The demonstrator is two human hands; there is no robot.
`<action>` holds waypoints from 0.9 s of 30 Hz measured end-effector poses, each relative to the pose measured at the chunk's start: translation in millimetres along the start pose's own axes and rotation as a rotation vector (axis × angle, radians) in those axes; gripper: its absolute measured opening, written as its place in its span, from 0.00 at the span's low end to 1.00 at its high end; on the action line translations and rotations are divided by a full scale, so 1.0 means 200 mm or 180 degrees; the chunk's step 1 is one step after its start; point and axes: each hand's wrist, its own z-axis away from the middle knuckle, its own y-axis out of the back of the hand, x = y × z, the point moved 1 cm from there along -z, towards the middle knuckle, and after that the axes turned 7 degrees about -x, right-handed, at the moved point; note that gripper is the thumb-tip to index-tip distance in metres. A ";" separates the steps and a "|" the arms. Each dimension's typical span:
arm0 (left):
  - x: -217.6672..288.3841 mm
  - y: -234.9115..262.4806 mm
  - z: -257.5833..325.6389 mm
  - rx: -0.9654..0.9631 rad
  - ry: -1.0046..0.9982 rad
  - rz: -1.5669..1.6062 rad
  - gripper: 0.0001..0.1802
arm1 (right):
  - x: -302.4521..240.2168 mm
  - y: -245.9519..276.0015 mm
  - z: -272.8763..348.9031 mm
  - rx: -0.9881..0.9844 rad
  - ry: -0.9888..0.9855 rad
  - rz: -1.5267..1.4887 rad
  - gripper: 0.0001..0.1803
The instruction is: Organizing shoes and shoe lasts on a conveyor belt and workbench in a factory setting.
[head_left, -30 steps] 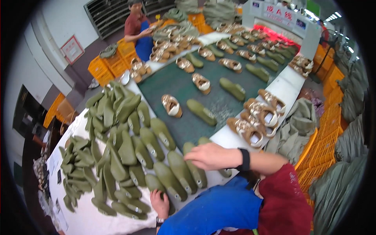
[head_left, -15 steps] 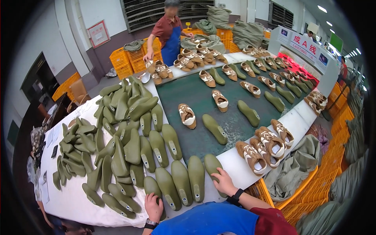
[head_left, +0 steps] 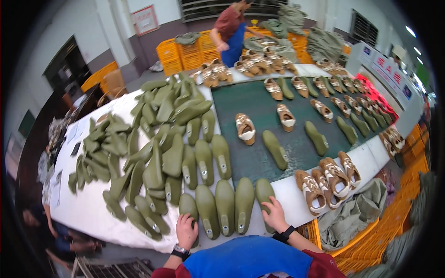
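Note:
Olive-green shoe lasts stand side by side in a row at the table's near edge. My left hand (head_left: 187,230) curls over the near end of the leftmost last (head_left: 187,204). My right hand (head_left: 275,216) grips the side of the rightmost last (head_left: 264,189), its fingers bent over the edge. Between my hands stand three more lasts (head_left: 225,204), which neither hand touches. Behind this row is a second, shorter row of lasts (head_left: 203,160).
Loose lasts (head_left: 171,102) lie heaped on the white-covered table (head_left: 76,222) to the left. A green conveyor (head_left: 241,162) carries brown-and-white sneakers (head_left: 245,127) and lasts. More sneakers (head_left: 327,178) sit on its right ledge, beside orange crates (head_left: 361,241). Across the table, a co-worker (head_left: 232,32) stands.
The whole view has shifted, so things now sit farther right and higher. Both my hands stay on the same lasts. The co-worker's hand has come away from the sneakers at the far corner.

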 end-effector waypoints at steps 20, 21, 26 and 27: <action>-0.06 -0.07 0.03 -0.0074 -0.0060 0.0024 0.08 | 0.00 -0.01 0.00 0.0063 -0.0192 -0.0091 0.16; -0.05 -0.07 0.02 -0.0103 -0.0070 0.0064 0.08 | 0.00 -0.01 0.00 0.0033 -0.0159 -0.0076 0.16; -0.02 -0.05 0.00 -0.0110 0.0025 0.0005 0.08 | -0.01 0.01 0.00 0.0066 -0.0248 -0.0199 0.16; -0.02 -0.04 0.01 -0.0072 -0.0027 -0.0008 0.08 | -0.02 0.00 -0.01 -0.0016 -0.0150 -0.0210 0.16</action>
